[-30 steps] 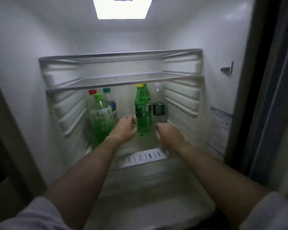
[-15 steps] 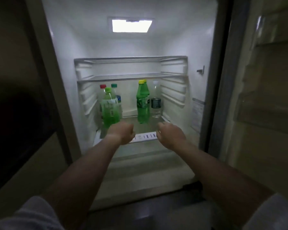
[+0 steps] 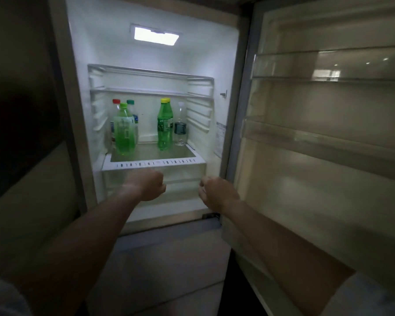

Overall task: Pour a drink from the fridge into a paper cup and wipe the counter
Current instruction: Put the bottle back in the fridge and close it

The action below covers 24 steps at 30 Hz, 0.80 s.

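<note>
- The left hand (image 3: 149,187) is curled into a loose fist with nothing in it, held in the air in front of the clear drawer (image 3: 154,179) under the bottle shelf.
- The right hand (image 3: 217,193) is likewise loosely closed and holds nothing; it hangs near the lower right corner of the fridge (image 3: 226,65) opening, apart from the left hand.
- Both forearms are bare, with pale sleeves just visible at the bottom corners.
- Above and beyond the hands, the glass shelf (image 3: 155,159) carries the drinks, all upright and untouched.
- A tall green bottle (image 3: 165,127) with a yellow cap stands right of the middle, with a small clear water bottle (image 3: 180,127) just beside it on the right.
- On the left a pale green bottle (image 3: 124,133) with a light green cap stands in front; behind it are a red-capped bottle (image 3: 116,101) and a teal-capped bottle (image 3: 131,102), mostly hidden.
- Two narrower shelves sit higher up, and a lamp (image 3: 156,35) glows in the ceiling of the compartment.
- The fridge door (image 3: 328,156) stands wide open on the right, showing its clear door racks.
</note>
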Tool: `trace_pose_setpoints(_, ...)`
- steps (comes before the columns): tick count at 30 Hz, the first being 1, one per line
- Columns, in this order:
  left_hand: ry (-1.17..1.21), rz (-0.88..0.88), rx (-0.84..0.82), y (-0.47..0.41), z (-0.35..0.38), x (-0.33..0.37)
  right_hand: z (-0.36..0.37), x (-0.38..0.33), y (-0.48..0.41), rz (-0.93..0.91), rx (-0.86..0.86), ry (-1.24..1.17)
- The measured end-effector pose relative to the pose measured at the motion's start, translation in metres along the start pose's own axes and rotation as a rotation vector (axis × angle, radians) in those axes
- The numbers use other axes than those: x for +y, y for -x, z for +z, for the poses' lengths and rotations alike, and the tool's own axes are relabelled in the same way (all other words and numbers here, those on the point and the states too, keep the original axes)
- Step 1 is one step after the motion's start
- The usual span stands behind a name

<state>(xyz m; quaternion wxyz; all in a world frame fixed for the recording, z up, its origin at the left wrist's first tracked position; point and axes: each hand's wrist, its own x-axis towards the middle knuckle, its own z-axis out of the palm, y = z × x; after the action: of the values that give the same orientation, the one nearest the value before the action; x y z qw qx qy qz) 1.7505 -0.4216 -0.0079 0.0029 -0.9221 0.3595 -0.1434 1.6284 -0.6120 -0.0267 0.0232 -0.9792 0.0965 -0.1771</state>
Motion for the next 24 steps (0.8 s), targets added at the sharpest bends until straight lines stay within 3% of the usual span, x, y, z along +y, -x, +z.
trace_pose_setpoints(9,-0.01,-0.079,-0.194,0.093,-0.016,0.082,-0.001,0.017,0.083,-0.126,-0.133,-0.047)
trace_pose_setpoints(15,-0.106,-0.065,-0.305,0.142,-0.021,0.142,-0.023,0.034,0.15,-0.275,-0.193,0.078)
trace_pose_setpoints(24,-0.064,0.03,-0.223,0.172,-0.067,0.21,-0.074,0.089,0.234,-0.062,-0.103,-0.158)
